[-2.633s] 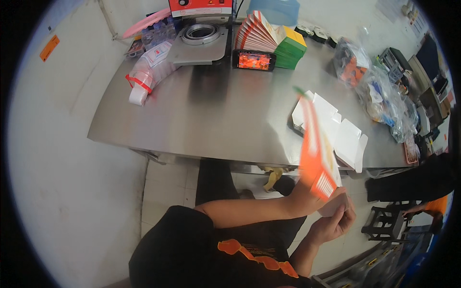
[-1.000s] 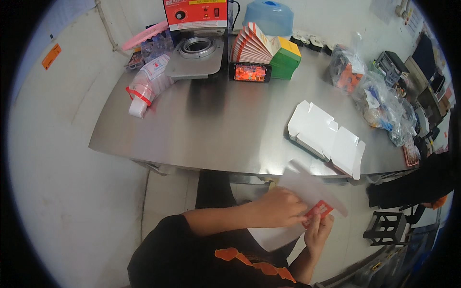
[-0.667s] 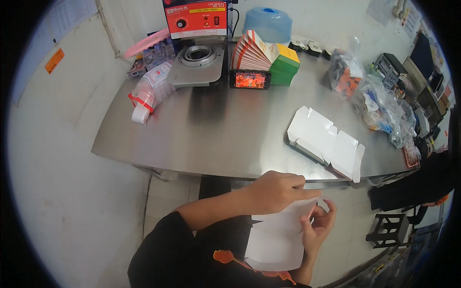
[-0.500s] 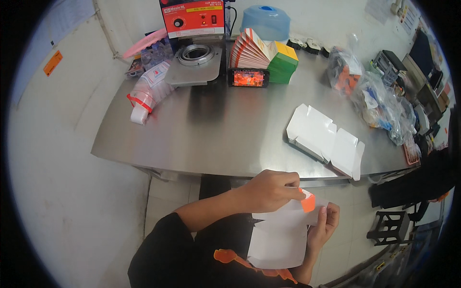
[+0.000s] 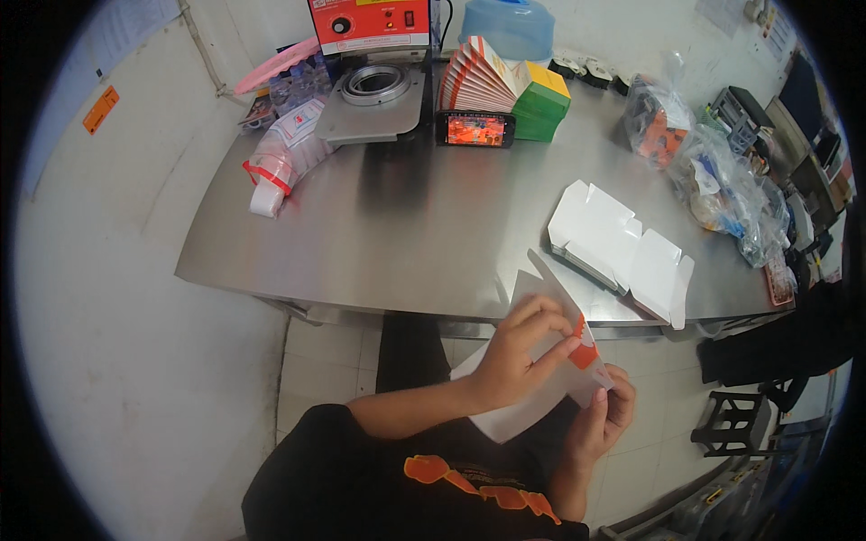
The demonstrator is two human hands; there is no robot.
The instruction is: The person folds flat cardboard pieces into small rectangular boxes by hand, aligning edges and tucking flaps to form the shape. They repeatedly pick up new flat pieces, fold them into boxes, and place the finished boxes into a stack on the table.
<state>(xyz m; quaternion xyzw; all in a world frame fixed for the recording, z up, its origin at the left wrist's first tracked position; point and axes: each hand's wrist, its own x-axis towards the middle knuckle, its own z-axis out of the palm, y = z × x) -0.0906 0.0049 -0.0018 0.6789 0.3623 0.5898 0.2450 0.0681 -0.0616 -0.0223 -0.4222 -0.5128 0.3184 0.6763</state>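
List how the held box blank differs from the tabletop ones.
The held box blank bends at its folds; the tabletop box blanks lie flatter. The held one has an orange panel; the others show white on top. The left hand and right hand grip the held one; the others rest untouched. Both have white faces.

Tabletop [image 5: 361, 243], centre of frame: sheet metal, smooth, softly reflective. Partly folded carton [image 5: 505, 420], lower centre: white paperboard, matt inner face; orange-printed flap [image 5: 586, 355]. Flat cartons [image 5: 595, 225], right of centre: white paperboard, faint sheen. Machine ring [image 5: 397, 94], upper left of centre: shiny metal; plate [image 5: 388, 122] beneath: dull grey metal. Container [image 5: 508, 29], top: translucent blue plastic. Bags [image 5: 738, 203], upper right: clear plastic, crinkled, glossy. Shirt [image 5: 325, 478], bottom: black cloth, matt.
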